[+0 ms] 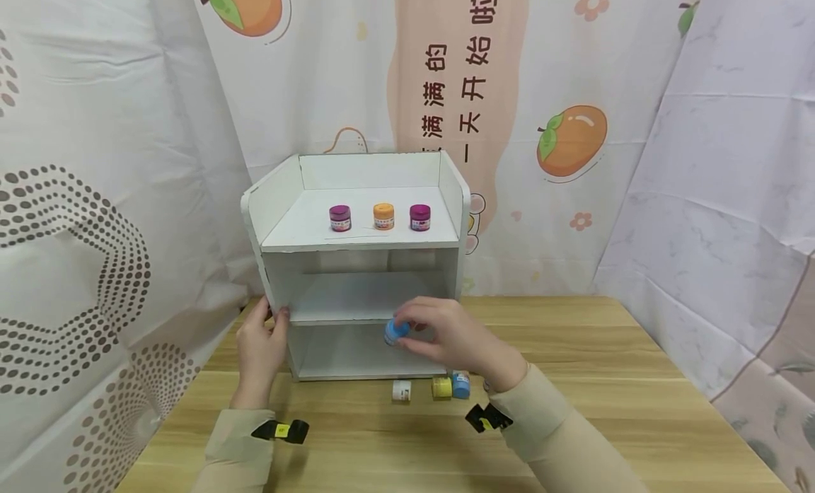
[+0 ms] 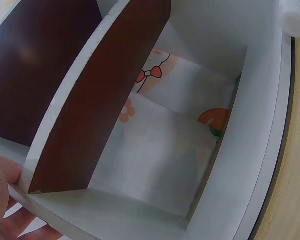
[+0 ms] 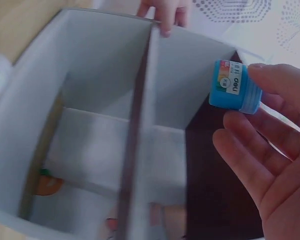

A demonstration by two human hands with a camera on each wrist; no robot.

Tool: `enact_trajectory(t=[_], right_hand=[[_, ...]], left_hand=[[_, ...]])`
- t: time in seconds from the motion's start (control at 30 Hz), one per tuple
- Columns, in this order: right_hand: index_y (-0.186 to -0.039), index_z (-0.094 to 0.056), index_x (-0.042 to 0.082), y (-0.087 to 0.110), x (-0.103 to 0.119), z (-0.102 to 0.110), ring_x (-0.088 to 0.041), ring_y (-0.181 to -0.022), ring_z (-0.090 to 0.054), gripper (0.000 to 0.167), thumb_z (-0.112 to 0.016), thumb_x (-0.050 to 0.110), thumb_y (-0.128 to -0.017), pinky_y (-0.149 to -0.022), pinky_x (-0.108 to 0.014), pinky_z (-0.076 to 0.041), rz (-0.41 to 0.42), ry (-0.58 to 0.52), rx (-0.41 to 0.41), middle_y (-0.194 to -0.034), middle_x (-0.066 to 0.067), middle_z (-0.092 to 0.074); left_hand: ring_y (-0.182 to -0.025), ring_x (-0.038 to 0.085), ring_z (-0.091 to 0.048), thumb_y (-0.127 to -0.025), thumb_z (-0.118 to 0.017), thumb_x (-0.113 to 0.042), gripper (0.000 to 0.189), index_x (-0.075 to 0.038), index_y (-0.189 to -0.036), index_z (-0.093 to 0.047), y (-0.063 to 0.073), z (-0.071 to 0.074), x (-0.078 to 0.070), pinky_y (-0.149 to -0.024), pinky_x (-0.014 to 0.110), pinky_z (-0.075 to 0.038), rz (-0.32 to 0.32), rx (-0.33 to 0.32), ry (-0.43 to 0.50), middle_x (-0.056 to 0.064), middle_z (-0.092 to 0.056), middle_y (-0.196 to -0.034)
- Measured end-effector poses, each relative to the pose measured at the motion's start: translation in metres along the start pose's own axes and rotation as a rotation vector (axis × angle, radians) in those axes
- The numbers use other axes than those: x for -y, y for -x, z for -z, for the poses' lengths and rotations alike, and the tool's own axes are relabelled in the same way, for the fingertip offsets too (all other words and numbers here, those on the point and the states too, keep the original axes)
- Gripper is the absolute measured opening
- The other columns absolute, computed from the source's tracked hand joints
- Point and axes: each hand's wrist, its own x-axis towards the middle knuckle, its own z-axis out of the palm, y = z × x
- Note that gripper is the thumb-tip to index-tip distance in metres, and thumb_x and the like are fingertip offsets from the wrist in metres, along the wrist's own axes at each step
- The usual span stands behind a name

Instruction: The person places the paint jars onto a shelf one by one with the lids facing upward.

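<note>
My right hand [image 1: 455, 337] pinches a small blue paint jar [image 1: 395, 332] by its lid, between thumb and fingers. In the right wrist view the jar [image 3: 229, 85] is tilted on its side, label showing, in front of the shelf's opening. The white shelf unit [image 1: 371, 173] stands on the table. My left hand [image 1: 261, 348] grips its left side panel, thumb at the front edge by the middle board [image 2: 65, 95] and fingers round the outside. On the top board sit a purple jar [image 1: 340, 218], an orange jar [image 1: 383, 216] and a magenta jar [image 1: 420, 217].
On the wooden table [image 1: 344, 436], before the shelf, are a white jar [image 1: 401, 390], a yellow jar [image 1: 441, 387] and another blue jar [image 1: 461, 384]. Something beside them is mostly hidden by my right wrist. A patterned curtain [image 1: 337, 68] hangs behind.
</note>
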Motion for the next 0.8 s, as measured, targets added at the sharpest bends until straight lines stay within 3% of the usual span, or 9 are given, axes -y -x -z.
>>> enact_trajectory(t=[0.23,0.47,0.8], right_hand=[[-0.103,-0.072,0.003,-0.039,0.007,0.014,-0.01,-0.094,-0.066,0.018,-0.081,0.004,-0.087,-0.078,-0.025,-0.06,0.067,0.043,-0.066,-0.113,-0.006,-0.07],[-0.103,-0.071,0.002,-0.068,0.009,0.018,-0.01,-0.094,-0.066,0.018,-0.08,0.005,-0.088,-0.079,-0.024,-0.059,0.107,0.047,-0.147,-0.112,-0.008,-0.07],[-0.105,-0.071,0.002,-0.118,0.011,0.018,-0.011,-0.094,-0.067,0.017,-0.078,0.007,-0.091,-0.08,-0.021,-0.059,0.104,0.078,-0.236,-0.109,-0.007,-0.07]], left_hand=[[-0.11,0.044,-0.066,-0.1,-0.062,-0.005,0.033,0.002,-0.132,-0.063,0.0,-0.001,0.0,-0.073,0.056,-0.06,-0.002,0.001,0.008,0.025,-0.066,-0.124],[-0.108,0.046,-0.066,-0.099,-0.063,-0.004,0.032,0.004,-0.131,-0.063,0.001,-0.001,0.0,-0.071,0.058,-0.06,-0.029,-0.01,0.005,0.027,-0.066,-0.122],[-0.108,0.045,-0.066,-0.1,-0.063,-0.004,0.03,0.004,-0.129,-0.063,0.0,-0.001,-0.002,-0.072,0.058,-0.06,-0.009,-0.011,0.005,0.026,-0.067,-0.121]])
